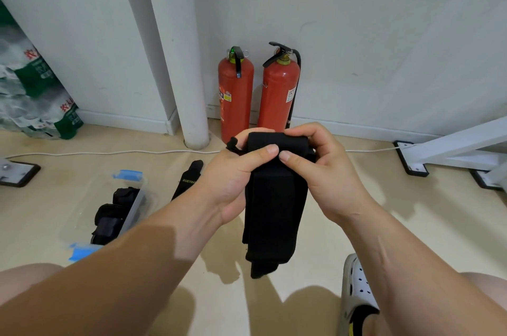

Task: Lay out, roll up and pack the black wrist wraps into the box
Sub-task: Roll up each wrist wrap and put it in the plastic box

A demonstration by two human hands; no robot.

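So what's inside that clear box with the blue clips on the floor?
Rolled black wrist wraps lie inside the clear box, at least two. The left forearm covers its near corner, so anything there is hidden.

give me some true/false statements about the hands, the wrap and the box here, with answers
1. The left hand and right hand both grip the black wrist wrap. True.
2. The black wrist wrap is rolled up all the way. False: only its top is rolled, and a long tail hangs below the hands.
3. The clear box on the floor is empty. False: it holds rolled wraps.
4. A second wrap lies on the floor to the right of the clear box. True.
5. Two red fire extinguishers stand against the wall. True.
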